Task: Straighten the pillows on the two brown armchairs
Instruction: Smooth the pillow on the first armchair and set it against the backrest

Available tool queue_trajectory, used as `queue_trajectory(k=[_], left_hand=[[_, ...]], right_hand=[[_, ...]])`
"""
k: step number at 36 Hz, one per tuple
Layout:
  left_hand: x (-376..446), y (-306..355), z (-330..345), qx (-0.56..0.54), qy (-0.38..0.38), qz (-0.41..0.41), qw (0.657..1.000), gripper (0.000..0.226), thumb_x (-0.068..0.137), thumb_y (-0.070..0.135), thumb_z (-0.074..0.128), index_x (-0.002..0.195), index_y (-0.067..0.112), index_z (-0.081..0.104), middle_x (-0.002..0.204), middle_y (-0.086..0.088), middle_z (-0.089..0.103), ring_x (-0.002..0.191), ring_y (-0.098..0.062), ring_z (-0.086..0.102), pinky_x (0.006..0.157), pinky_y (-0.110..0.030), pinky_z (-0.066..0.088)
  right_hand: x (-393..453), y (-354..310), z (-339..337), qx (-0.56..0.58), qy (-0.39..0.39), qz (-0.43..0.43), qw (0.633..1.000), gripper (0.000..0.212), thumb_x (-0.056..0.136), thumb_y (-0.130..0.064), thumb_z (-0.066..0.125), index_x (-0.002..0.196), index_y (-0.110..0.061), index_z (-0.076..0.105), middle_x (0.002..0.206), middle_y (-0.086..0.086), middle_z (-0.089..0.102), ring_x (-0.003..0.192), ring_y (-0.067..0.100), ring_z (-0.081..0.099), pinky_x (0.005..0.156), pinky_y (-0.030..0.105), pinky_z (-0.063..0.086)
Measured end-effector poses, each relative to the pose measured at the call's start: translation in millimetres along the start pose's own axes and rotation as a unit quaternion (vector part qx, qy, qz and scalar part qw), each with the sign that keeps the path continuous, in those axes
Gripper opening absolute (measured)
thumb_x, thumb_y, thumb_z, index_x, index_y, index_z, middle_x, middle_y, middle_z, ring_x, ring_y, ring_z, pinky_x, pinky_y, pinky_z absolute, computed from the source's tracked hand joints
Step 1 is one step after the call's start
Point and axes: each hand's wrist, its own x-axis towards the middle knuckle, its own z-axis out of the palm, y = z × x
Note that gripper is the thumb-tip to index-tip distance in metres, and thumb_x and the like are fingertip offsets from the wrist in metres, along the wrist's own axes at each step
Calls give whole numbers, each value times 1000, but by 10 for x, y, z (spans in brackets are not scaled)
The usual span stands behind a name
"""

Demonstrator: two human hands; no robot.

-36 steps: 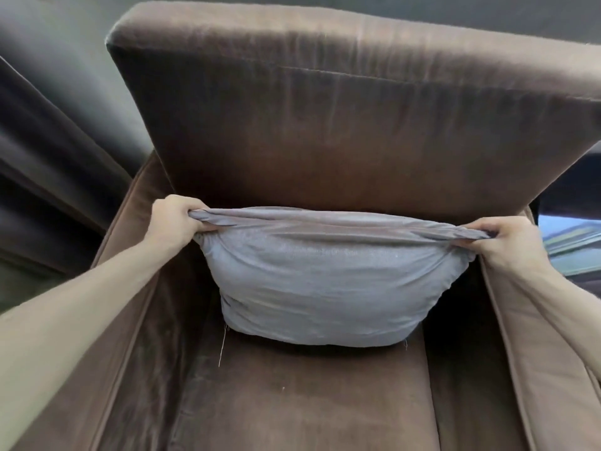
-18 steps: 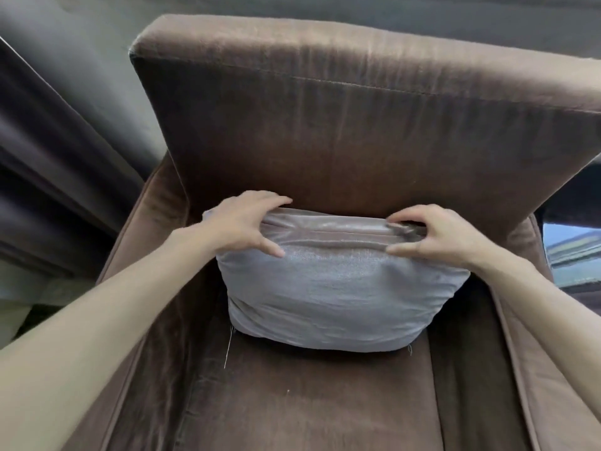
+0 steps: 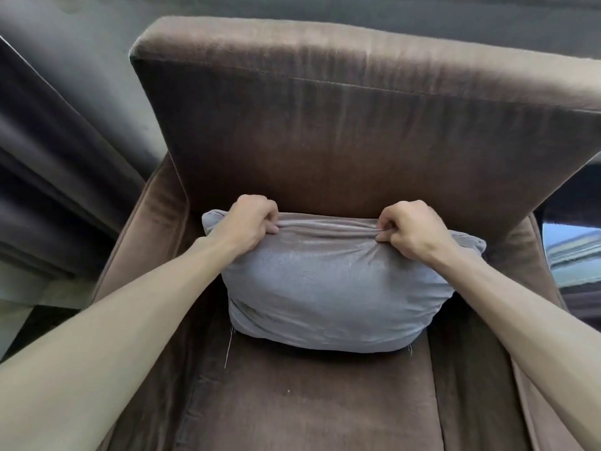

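Note:
A grey pillow (image 3: 328,294) stands upright on the seat of a brown armchair (image 3: 325,131), leaning against its backrest. My left hand (image 3: 250,219) pinches the fabric along the pillow's top edge, left of centre. My right hand (image 3: 409,229) pinches the same top edge right of centre. Both fists are closed on bunched fabric. The pillow's two upper corners stick out past my hands. Only this one armchair is in view.
Dark curtains (image 3: 48,157) hang to the left of the chair. The chair's left armrest (image 3: 146,229) and right armrest (image 3: 533,255) flank the pillow. A glossy dark surface (image 3: 572,242) shows at the right edge. A loose thread (image 3: 228,349) hangs from the pillow's lower left corner.
My hands let go of the pillow's outer corners, moved inward along the top edge, and have now closed into fists on the fabric. The pillow sits fuller and more upright.

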Motion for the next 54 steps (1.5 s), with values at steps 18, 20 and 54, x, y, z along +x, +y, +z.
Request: queue_trajectory(k=[18,20,54], left_hand=[[-308,-620,-301,-90,21,-126,988,45,73,33,85,116,26,73,108,15,70,109,-4,59,92,-18,39],[-363,-713,-286,-140,18,-159,977,30,72,26,86,100,34,77,86,24,74,94,9,63,81,-6,41],[-792,-1006,1360,-334,49,-366,867,43,86,6,62,128,17,60,121,-11,68,108,-33,65,84,-53,59]], right_hand=[[-385,811,-229,175,-14,64,982,36,68,-31,92,99,-38,75,97,-20,74,96,5,65,78,8,41],[-399,930,-235,181,-32,81,980,40,69,-28,92,105,-34,77,98,-14,76,97,5,67,80,10,43],[-1043,1110,1471,258,35,319,911,33,74,-16,87,99,-11,64,86,3,66,95,31,64,78,44,50]])
